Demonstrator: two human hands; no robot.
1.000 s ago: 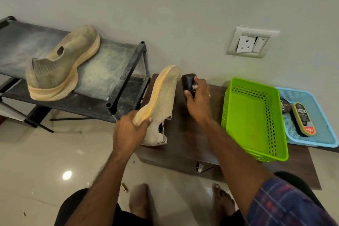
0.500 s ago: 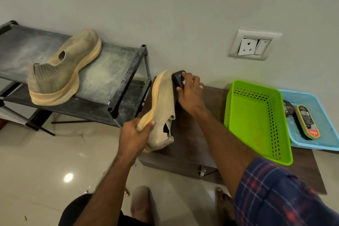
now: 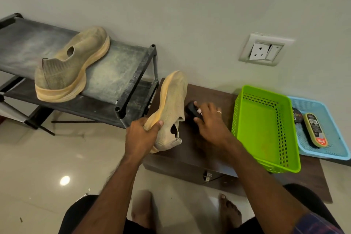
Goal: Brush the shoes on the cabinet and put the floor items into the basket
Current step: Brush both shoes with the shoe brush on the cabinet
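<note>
My left hand (image 3: 141,135) grips a beige knit shoe (image 3: 171,104) by its yellowish sole, holding it on its side above the dark wooden cabinet (image 3: 191,150). My right hand (image 3: 209,119) holds a black shoe brush (image 3: 192,110) against the shoe's upper, near its opening. The second beige shoe (image 3: 70,66) lies on the top shelf of the grey shoe rack (image 3: 121,78) to the left. An empty green basket (image 3: 266,129) stands on the cabinet to the right of my right hand.
A light blue tray (image 3: 334,138) at the far right holds a shoe brush (image 3: 314,129) and a polish tin (image 3: 297,117). A wall socket (image 3: 265,49) sits above the cabinet. My bare feet (image 3: 229,213) stand on the glossy floor, where a small brass object lay earlier.
My right hand drew the brush down the shoe from its toe toward the opening. The left hand kept its grip on the sole.
</note>
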